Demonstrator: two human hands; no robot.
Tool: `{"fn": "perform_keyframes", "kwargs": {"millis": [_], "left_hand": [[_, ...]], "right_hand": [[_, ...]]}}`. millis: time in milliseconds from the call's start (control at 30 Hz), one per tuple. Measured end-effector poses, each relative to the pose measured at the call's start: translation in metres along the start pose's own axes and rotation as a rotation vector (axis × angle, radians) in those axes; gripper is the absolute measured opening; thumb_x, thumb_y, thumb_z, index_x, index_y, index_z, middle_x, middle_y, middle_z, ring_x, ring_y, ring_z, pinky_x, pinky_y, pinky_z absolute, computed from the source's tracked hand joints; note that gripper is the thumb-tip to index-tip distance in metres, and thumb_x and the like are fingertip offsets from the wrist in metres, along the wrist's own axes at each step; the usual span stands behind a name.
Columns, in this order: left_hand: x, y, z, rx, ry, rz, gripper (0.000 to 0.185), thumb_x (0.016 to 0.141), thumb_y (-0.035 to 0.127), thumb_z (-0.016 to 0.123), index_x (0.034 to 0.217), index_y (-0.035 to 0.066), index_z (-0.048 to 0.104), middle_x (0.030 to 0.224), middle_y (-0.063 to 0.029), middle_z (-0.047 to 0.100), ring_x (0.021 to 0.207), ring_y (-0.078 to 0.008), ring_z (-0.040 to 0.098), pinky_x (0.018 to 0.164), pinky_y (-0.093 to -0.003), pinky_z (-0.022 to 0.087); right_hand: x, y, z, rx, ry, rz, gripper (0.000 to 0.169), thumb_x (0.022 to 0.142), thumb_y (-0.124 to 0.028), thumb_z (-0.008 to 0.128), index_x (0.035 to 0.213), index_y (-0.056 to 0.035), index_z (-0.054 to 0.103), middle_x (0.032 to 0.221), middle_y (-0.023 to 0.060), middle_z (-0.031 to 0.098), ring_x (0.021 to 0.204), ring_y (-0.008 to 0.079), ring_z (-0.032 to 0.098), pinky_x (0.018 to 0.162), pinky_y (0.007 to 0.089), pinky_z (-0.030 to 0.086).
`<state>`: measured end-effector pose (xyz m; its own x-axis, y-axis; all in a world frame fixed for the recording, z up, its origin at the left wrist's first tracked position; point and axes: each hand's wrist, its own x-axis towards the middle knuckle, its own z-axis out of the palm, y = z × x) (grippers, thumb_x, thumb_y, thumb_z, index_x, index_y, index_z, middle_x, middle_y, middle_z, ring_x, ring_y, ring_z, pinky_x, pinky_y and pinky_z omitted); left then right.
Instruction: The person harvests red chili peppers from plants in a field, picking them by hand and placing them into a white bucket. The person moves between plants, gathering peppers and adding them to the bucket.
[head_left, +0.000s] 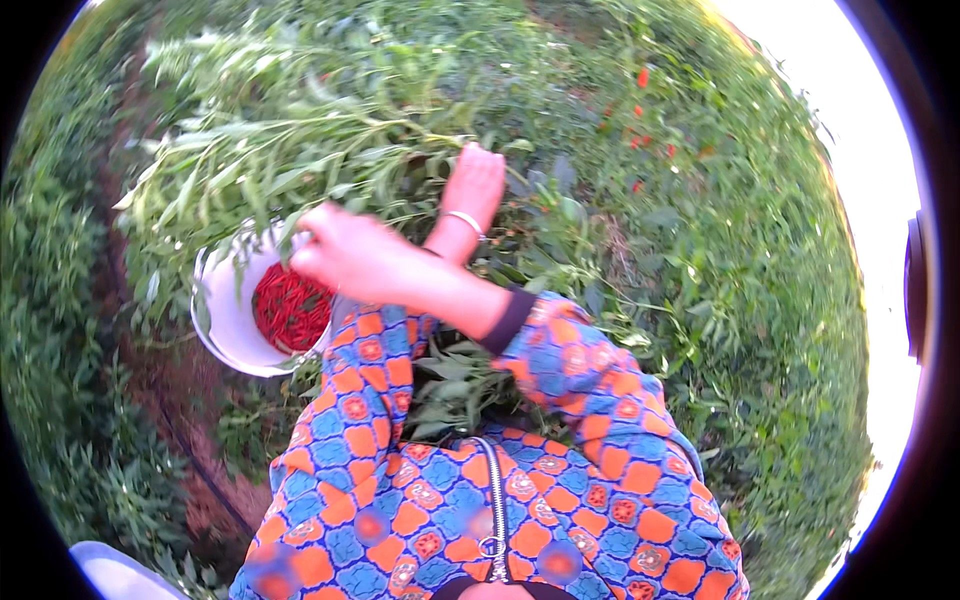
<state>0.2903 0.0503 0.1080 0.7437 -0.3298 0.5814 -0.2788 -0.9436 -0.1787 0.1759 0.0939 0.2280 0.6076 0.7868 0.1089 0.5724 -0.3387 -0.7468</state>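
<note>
My forearms cross in front of me. My left hand (474, 184), with a bangle (466, 219) at its wrist, is closed around the stem (439, 138) of a leafy pepper plant (247, 161), which leans over to the left. My right hand (337, 251) reaches across to the left, over the near rim of a white bucket (229, 300). Its fingers are curled and blurred, so whether they hold anything is unclear. Slender red chili peppers (292, 307) cover the bucket's bottom. Leaves hide part of the bucket's far rim.
Dense green plants (765, 360) surround me. Several red peppers (637, 139) hang among leaves at the upper right. A strip of brown soil (202, 420) with a thin dark line (199, 465) runs along the left. A pale, rounded object (124, 574) shows at the lower left.
</note>
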Motion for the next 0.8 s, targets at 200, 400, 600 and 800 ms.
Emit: {"fn": "perform_keyframes", "kwargs": {"millis": [200,400,600,800], "left_hand": [[-0.008,-0.025,-0.016,0.039,-0.07,-0.049,0.037,0.076,0.016,0.048,0.111,0.005,0.048,0.093,-0.012,0.051,0.095,-0.0274,0.046,0.096,-0.0388,0.027],[0.019,-0.012,-0.04,-0.086,-0.167,-0.108,0.023,0.069,0.011,0.054,0.092,0.007,0.054,0.088,-0.013,0.054,0.082,-0.0265,0.054,0.09,-0.0381,0.034],[0.075,0.018,-0.067,-0.275,-0.435,-0.222,0.013,0.073,0.013,0.055,0.082,0.007,0.062,0.095,-0.0138,0.055,0.082,-0.0274,0.06,0.071,-0.0384,0.047],[0.107,-0.01,-0.061,-0.274,-0.542,-0.361,0.024,0.072,0.015,0.057,0.09,0.002,0.062,0.1,-0.0174,0.057,0.091,-0.0311,0.058,0.078,-0.0392,0.047]], "right_hand": [[-0.021,0.049,-0.091,0.007,0.666,-0.154,0.021,0.075,-0.015,0.057,0.093,-0.0064,0.061,0.082,0.0141,0.062,0.074,0.0229,0.062,0.066,0.03,0.049],[-0.15,0.209,-0.198,-0.329,1.353,0.504,0.027,0.073,-0.013,0.054,0.096,-0.001,0.058,0.092,0.0161,0.061,0.085,0.0257,0.06,0.077,0.0327,0.046],[-0.156,0.297,-0.243,-0.584,1.262,0.726,0.05,0.066,-0.023,0.063,0.107,0.0008,0.046,0.103,0.0214,0.052,0.091,0.0364,0.053,0.082,0.0402,0.043],[-0.074,0.26,-0.191,-0.663,1.289,0.509,0.044,0.068,-0.011,0.06,0.109,-0.003,0.044,0.099,0.018,0.051,0.09,0.0346,0.052,0.076,0.0427,0.044]]}}
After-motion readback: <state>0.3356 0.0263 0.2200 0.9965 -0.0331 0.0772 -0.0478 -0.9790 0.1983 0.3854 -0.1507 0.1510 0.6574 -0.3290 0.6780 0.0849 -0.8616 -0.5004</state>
